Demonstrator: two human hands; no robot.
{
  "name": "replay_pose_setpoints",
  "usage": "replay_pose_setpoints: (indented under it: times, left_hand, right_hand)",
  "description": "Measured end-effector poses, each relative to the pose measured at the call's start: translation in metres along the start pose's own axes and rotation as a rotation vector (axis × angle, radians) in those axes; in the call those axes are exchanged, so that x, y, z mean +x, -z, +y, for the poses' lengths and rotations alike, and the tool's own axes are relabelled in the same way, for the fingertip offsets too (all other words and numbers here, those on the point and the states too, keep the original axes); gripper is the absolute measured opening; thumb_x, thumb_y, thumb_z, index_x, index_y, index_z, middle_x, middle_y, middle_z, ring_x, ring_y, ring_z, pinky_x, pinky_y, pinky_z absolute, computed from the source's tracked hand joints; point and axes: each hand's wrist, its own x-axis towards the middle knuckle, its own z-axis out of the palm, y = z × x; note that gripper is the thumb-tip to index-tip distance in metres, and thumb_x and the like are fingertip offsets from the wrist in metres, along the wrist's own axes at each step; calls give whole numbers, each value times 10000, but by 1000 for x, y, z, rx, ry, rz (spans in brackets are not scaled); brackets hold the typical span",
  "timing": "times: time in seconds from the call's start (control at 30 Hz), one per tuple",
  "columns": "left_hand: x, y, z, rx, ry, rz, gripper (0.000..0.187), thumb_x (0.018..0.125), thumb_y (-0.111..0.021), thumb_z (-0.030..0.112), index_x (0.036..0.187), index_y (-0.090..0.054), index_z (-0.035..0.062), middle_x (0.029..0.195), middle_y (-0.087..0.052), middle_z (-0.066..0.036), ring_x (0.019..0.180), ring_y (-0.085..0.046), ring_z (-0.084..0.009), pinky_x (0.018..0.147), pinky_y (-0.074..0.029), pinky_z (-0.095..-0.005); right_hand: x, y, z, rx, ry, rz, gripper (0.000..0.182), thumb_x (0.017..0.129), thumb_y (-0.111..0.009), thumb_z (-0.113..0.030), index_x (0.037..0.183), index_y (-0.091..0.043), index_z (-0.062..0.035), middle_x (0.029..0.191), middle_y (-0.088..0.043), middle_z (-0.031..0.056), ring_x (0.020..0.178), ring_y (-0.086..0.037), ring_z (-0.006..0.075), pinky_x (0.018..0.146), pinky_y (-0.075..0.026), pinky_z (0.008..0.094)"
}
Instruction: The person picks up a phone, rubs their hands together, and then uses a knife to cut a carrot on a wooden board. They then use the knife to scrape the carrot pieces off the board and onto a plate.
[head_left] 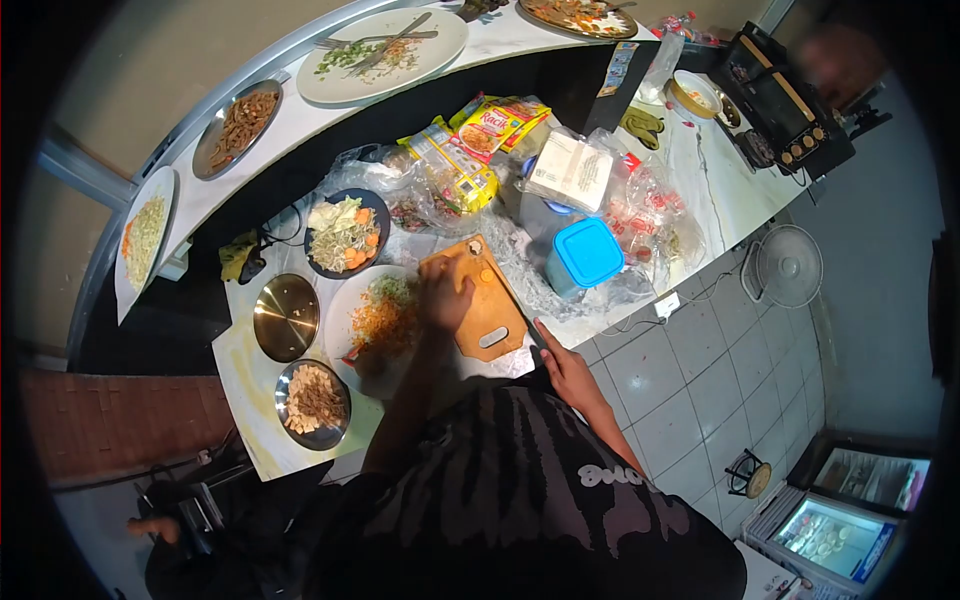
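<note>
My left hand [445,293] is over the left part of the orange cutting board [485,310], beside the white plate [340,300] with shredded carrot and green shreds. Motion smears its fingers. A small pale piece and an orange piece lie near the board's far end. At the board's right edge, my right hand [570,375] is closed around the handle of a knife [528,325], whose dark blade runs along that edge. A dark bowl of sliced vegetables [345,235] stands beyond the white plate.
Left are an empty metal plate [286,318] and a bowl of cut food [312,404]. Beyond the board lie yellow packets [485,130], plastic bags and a blue-lidded container [588,253]. Several plates line the raised shelf. A person's blurred head shows upper right; a fan [790,265] stands right.
</note>
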Motion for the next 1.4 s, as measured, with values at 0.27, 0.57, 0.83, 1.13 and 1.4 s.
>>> replay_pose_setpoints:
  times: [0.27,0.57,0.83,1.13,1.4]
  left_hand:
    - [-20,-21,14,-187,-24,-187,291,872,-715,162,1124,-695,19,1137,-664,-113,1067,-587,-311,948,-476,-418]
    - [-27,-29,17,-192,46,-17,268,826,-779,177,1047,-720,37,1030,-657,-116,998,-605,-326,906,-494,-420]
    - [-39,-22,20,-167,58,-141,357,797,-798,213,1114,-716,69,991,-614,-112,976,-609,-323,861,-512,-435]
    - [-53,22,56,-537,589,-250,248,922,-686,220,1084,-680,33,907,-629,-88,787,-615,-216,747,-512,-355]
    - [-66,19,40,-1480,1088,80,181,1022,-577,196,1066,-661,42,759,-555,31,658,-494,-56,627,-436,-239]
  right_hand:
    - [11,-12,16,18,197,63,521,1089,-390,-251,1597,-274,-228,1324,-593,290,1179,-578,493,997,-462,457]
    - [22,-11,24,47,265,9,520,1085,-369,-245,1596,-275,-215,871,-639,277,866,-629,469,835,-475,499]
    - [22,-9,17,119,164,-66,524,1085,-377,-242,1598,-272,-221,815,-600,236,789,-603,424,791,-465,487]
    - [14,-26,23,253,317,-94,524,1103,-375,-202,1612,-249,-187,810,-568,87,669,-559,182,690,-490,326]
    - [-5,-11,4,857,-83,-372,539,1101,-405,-207,1616,-249,-232,768,-458,-28,562,-367,31,534,-370,191]
